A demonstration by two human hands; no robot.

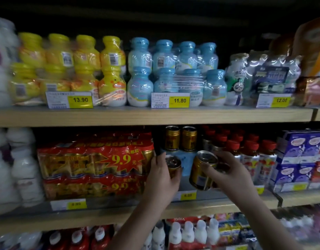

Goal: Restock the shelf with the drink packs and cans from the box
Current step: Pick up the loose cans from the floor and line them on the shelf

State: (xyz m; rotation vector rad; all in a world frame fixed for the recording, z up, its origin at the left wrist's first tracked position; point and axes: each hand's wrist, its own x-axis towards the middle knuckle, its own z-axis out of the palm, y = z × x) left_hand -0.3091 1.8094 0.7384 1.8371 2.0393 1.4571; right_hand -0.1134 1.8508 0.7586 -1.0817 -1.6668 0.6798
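Note:
My left hand [162, 179] grips a gold drink can [173, 166] upright at the middle shelf [119, 212], just right of the red shrink-wrapped can packs [94, 165]. My right hand [231, 173] holds a second gold can [203, 170], tilted toward me, and seems to hold another can behind it, mostly hidden. Two gold cans [181, 138] stand stacked at the back of the gap, on a pale blue layer. The box is out of view.
Red-capped bottles [245, 152] stand right of the gap, purple cartons [303, 156] beyond. The top shelf carries yellow [65, 69] and blue [173, 73] bottle packs. White bottles fill the left side and the lowest shelf. Price tags line the shelf edges.

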